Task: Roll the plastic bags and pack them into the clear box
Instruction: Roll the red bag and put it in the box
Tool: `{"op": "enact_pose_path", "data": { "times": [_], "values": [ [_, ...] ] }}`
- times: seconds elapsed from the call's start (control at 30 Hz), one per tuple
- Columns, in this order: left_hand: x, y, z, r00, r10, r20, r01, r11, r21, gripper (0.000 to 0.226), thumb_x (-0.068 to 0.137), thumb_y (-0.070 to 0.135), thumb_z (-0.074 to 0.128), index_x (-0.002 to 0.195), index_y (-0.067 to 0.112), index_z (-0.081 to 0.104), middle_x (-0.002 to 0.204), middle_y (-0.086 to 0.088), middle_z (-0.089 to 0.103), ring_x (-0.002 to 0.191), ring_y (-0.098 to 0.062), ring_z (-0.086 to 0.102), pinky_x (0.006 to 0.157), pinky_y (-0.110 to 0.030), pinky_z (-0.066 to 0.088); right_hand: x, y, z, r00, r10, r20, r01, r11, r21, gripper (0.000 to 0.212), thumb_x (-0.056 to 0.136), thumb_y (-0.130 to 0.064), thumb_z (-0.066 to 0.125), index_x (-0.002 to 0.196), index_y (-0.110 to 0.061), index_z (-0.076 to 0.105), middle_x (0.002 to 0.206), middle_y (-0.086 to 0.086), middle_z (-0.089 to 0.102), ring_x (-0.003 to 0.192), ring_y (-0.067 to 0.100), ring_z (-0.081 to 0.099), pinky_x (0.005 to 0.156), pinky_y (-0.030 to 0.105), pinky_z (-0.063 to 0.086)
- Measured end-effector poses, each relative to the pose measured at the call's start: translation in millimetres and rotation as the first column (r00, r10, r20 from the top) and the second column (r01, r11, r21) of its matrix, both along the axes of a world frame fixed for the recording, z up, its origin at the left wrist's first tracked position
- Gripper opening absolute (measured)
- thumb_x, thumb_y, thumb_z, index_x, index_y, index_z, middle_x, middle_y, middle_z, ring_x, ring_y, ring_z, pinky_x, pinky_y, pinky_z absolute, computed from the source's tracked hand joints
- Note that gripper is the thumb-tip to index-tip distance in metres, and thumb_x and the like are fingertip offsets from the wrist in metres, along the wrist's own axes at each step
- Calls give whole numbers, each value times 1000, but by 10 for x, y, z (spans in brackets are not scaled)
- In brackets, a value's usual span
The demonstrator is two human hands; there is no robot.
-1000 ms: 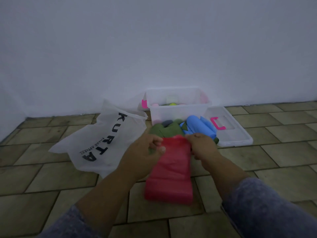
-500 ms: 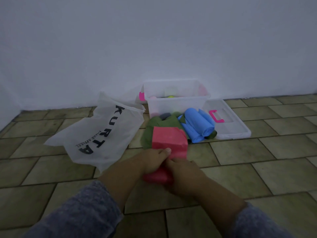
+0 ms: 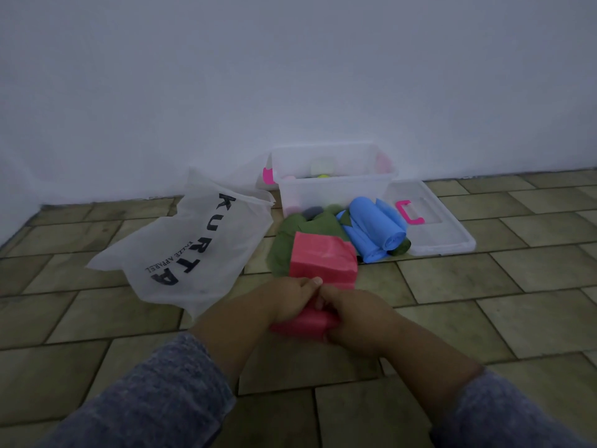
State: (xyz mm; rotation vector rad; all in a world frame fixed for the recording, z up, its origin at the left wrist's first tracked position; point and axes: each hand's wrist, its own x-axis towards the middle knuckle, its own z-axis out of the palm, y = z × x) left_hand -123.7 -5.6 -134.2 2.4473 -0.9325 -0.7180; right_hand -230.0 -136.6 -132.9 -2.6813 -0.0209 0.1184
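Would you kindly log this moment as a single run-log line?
phase: rolling | left hand: grips near end of red plastic bag | right hand: grips same end | clear plastic box: open, clear lid beside it

One clear box [image 3: 336,194], one lid [image 3: 436,234] just right of it. In front of the box: one red bag [image 3: 323,260], one green bag [image 3: 282,250], blue plastic [image 3: 374,227], one bag or two, hard to tell. Left of the box, one white bag [image 3: 181,253].

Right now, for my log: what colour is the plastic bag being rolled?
The plastic bag is pinkish red; head view.
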Motion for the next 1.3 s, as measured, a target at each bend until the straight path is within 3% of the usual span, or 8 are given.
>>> {"op": "enact_pose_path", "data": {
  "times": [0.2, 0.33, 0.7, 0.8, 0.97, 1.07, 1.2, 1.3],
  "values": [
    [-120, 265, -227, 966, -6, 257, 86, 950, -300, 33, 98, 32, 41, 124, 20, 58, 121, 0, 62, 108, -14, 54, 94, -28, 39, 28, -26, -7, 990, -69, -123, 84, 989, 118, 34, 76, -29, 69, 108, -36, 59, 110, -11, 65, 98, 14, 59, 88, 29, 47],
    [-334, 429, -427, 870, -22, 492, 182, 942, -280, 43, 93, 45, 41, 122, 16, 57, 115, 1, 60, 103, -14, 53, 90, -28, 41, 24, -50, -22, 981, -104, -165, 129, 980, 153, 32, 77, -35, 69, 108, -35, 62, 106, -11, 66, 96, 13, 59, 89, 31, 47],
    [-389, 447, -390, 904, 78, 420, 56, 953, -298, 21, 90, 48, 45, 95, 28, 52, 87, 8, 61, 78, -14, 56, 71, -29, 39, -227, -112, -135, 950, -292, -112, 306, 940, 149, 26, 88, -48, 55, 104, -30, 65, 99, -9, 64, 92, 10, 59, 90, 35, 46],
    [-393, 425, -360, 819, 53, 572, 72, 978, -194, 20, 91, 51, 33, 83, 34, 41, 83, 15, 47, 79, -10, 45, 80, -35, 34, -210, -108, -153, 935, -349, -69, 354, 932, 78, 25, 85, -55, 54, 94, -31, 59, 86, -12, 62, 83, 7, 58, 82, 32, 44],
    [-429, 510, -410, 788, -104, 607, 186, 980, -74, 56, 86, 72, 23, 117, 33, 50, 112, 10, 52, 101, -11, 46, 89, -33, 32, -138, -121, -154, 923, -376, -85, 378, 926, 6, 25, 87, -57, 48, 81, -34, 57, 86, -12, 58, 89, 14, 57, 92, 43, 42],
    [-388, 514, -396, 802, -104, 589, 178, 982, -69, 62, 83, 76, 23, 117, 32, 50, 113, 11, 55, 101, -11, 49, 89, -30, 30, -108, -96, -155, 925, -378, -52, 374, 925, -75, 27, 90, -56, 43, 84, -33, 55, 88, -7, 56, 89, 16, 57, 92, 45, 41],
    [-330, 445, -339, 839, -82, 538, 148, 986, -79, 50, 85, 71, 27, 105, 33, 52, 99, 15, 57, 88, -9, 53, 80, -29, 32, -128, -105, -149, 930, -366, 34, 353, 916, 192, 10, 87, -38, 53, 90, -31, 58, 89, -8, 62, 81, 10, 57, 81, 37, 48],
    [-291, 429, -339, 895, -9, 445, 74, 989, -129, 41, 88, 63, 36, 102, 32, 58, 88, 17, 52, 79, -8, 49, 81, -33, 38, -147, -127, -161, 949, -316, -11, 310, 924, 223, 8, 87, -36, 54, 91, -31, 59, 84, -8, 64, 79, 7, 58, 81, 36, 50]
  ]
}}
